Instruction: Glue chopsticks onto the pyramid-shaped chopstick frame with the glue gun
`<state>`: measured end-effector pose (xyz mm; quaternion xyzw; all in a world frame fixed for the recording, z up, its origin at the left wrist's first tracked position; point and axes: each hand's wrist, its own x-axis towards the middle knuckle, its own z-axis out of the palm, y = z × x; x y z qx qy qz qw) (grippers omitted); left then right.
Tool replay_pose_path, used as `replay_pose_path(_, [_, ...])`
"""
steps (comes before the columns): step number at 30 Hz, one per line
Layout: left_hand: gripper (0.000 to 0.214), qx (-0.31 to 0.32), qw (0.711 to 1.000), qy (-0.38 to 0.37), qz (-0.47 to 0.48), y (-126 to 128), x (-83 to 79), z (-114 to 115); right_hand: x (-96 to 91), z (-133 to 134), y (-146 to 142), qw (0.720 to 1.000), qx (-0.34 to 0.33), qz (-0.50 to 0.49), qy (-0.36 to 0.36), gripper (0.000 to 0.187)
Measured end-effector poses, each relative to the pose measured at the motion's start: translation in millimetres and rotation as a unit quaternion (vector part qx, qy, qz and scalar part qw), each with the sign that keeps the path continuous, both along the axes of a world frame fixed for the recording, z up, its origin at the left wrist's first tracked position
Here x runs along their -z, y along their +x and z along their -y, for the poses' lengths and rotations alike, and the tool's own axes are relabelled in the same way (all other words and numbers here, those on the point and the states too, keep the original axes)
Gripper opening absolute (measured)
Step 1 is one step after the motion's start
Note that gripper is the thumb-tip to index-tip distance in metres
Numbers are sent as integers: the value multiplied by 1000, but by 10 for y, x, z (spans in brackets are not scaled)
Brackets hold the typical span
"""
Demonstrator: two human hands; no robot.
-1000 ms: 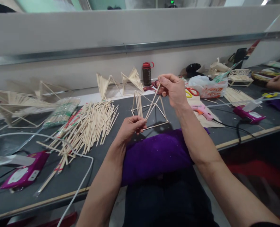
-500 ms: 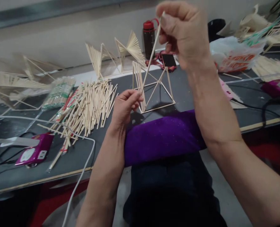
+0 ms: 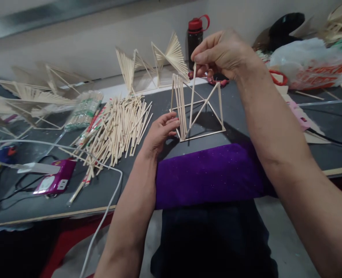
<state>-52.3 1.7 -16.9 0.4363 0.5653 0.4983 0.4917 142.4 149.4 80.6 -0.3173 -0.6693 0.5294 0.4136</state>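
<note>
A slim wooden stick (image 3: pixel 192 98) hangs nearly upright from my right hand (image 3: pixel 224 54), which pinches its top end between thumb and fingertips. Its lower end comes down by the front edge of a small frame of glued sticks (image 3: pixel 208 133). Several sticks stand side by side at the frame's left end. Beside that end is my left hand (image 3: pixel 162 129), open with its fingers apart and nothing between them; whether its fingertips touch the frame I cannot tell. Left of this hand lies a heap of loose wooden sticks (image 3: pixel 118 129).
Finished stick models (image 3: pixel 173 54) stand along the wall near a red-lidded bottle (image 3: pixel 195 36). A purple cloth (image 3: pixel 205 175) covers the front edge. A purple device (image 3: pixel 56 177) with a white cable lies at left; a plastic bag (image 3: pixel 309 63) sits at right.
My right hand has lowered, bringing the stick down upright against the frame. My left hand has let go of the stick's lower end and loosened its fingers. The view has shifted slightly.
</note>
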Motion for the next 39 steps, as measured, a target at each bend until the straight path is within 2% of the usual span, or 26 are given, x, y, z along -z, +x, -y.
replay_pose_path(6, [48, 47, 998, -38, -2, 13, 6, -61, 141, -104, -63, 999, -26, 45, 10, 14])
replay_pose_path(10, [40, 75, 996, -39, -9, 23, 43, -88, 186, -107, -38, 999, -22, 48, 5, 11])
replay_pose_path(17, [37, 52, 997, -60, -9, 38, 65, -116, 230, -92, -39, 999, 0, 35, -8, 13])
replay_pose_path(30, [43, 93, 993, -73, 4, 60, 107, -105, 339, -143, -164, 999, -21, 38, -18, 14])
replay_pose_path(36, [46, 81, 993, -76, 48, 89, 117, -111, 396, -171, -187, 999, -12, 35, -13, 13])
replay_pose_path(39, [42, 79, 993, -78, 40, 108, 99, -105, 437, -201, -206, 999, -10, 36, 0, 11])
